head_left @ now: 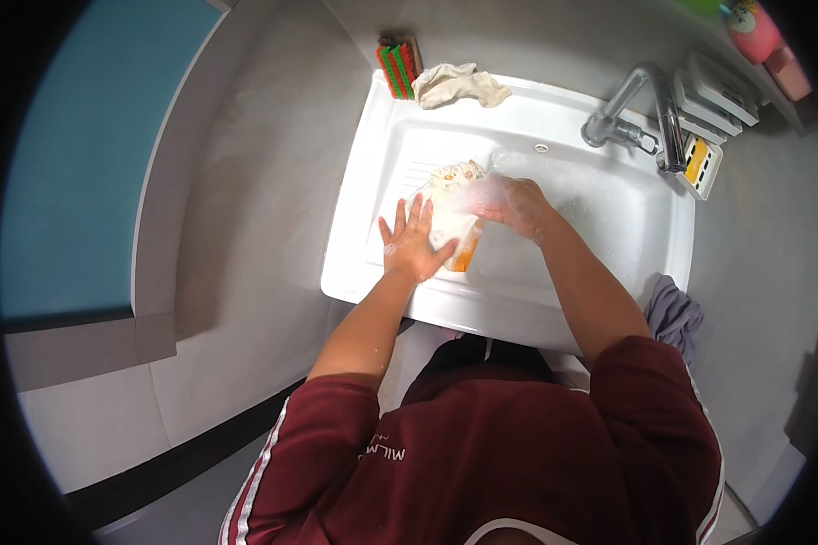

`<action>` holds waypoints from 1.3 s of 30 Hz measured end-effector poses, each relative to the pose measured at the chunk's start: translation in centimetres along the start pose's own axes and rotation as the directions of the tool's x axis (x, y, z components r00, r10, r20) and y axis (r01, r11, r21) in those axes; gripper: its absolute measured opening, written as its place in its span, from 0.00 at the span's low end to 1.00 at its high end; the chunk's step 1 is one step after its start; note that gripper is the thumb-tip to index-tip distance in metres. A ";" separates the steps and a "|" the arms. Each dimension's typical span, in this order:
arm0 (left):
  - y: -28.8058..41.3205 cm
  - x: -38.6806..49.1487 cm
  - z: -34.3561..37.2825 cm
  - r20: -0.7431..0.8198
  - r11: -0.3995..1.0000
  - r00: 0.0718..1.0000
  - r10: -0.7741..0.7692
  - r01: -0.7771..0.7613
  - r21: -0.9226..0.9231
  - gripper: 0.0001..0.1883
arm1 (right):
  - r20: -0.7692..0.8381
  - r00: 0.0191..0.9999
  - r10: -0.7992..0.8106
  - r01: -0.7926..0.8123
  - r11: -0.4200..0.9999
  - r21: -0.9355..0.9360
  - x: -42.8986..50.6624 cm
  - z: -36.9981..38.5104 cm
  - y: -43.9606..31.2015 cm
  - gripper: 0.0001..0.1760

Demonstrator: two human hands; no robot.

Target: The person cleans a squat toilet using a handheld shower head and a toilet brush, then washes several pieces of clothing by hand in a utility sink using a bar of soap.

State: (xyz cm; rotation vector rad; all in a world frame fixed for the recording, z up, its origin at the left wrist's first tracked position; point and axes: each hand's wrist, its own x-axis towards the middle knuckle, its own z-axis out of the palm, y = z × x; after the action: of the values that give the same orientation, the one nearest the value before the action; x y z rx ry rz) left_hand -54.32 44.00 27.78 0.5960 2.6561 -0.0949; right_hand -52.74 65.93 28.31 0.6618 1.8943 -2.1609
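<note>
A wet white cloth with orange parts (450, 225) lies on the ribbed slope at the left of a white sink (511, 310). My left hand (412, 245) presses flat on the cloth's left side, fingers spread, with suds on its back. Over the cloth's right side is my right hand (518, 204), its fingers curled and wet with foam. Motion blurs those fingertips and whatever may be under them, so I cannot tell if they grip anything. The cloth's far end is bunched up. Sudsy water (596, 204) stands in the basin to the right.
On the back rim sit red-and-green scrub sponges (397, 71) and a crumpled cream cloth (460, 85). A chrome faucet (630, 116) rises at the back right, beside a soap dish with a yellow bar (697, 160). A grey cloth (673, 317) hangs over the right edge.
</note>
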 end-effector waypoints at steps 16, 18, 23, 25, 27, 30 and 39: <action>-0.8 -0.9 0.6 -0.032 0.996 0.997 -0.072 0.071 -0.047 0.52 | 0.131 0.945 0.300 -0.315 0.942 0.114 2.8 -0.7 4.4 0.10; 0.0 -0.8 -0.6 0.020 0.996 0.997 -0.078 0.078 -0.034 0.55 | -0.039 0.996 0.083 -0.092 0.931 -0.352 2.8 1.6 1.4 0.14; 0.6 -0.1 -0.4 -0.124 0.992 0.988 -0.088 0.076 -0.098 0.62 | -0.011 0.729 -0.685 0.380 0.417 -0.826 6.0 4.9 3.0 0.16; 0.5 0.5 0.1 -0.110 0.989 0.988 -0.111 0.098 -0.115 0.58 | 0.134 0.782 -0.609 0.435 0.379 -0.817 6.1 6.6 2.8 0.16; 0.5 1.0 -0.1 -0.033 0.990 0.993 -0.112 0.108 -0.093 0.54 | 0.294 0.851 -0.436 0.480 0.417 -0.772 5.6 8.2 2.6 0.16; -1.3 1.2 1.7 0.035 0.994 0.994 -0.108 0.107 0.030 0.45 | 0.608 0.776 -0.166 0.630 0.203 -0.749 0.7 12.6 1.0 0.14; -0.1 1.2 0.3 -0.164 0.981 0.985 -0.047 0.015 -0.191 0.54 | 0.313 0.766 -0.562 0.400 0.036 -0.916 11.3 6.2 1.3 0.10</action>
State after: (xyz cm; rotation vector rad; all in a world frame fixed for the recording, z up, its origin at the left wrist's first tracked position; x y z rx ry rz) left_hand -55.28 44.31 27.00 0.5197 2.7952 0.2059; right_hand -63.43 61.33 22.60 -0.2140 3.2618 -0.5039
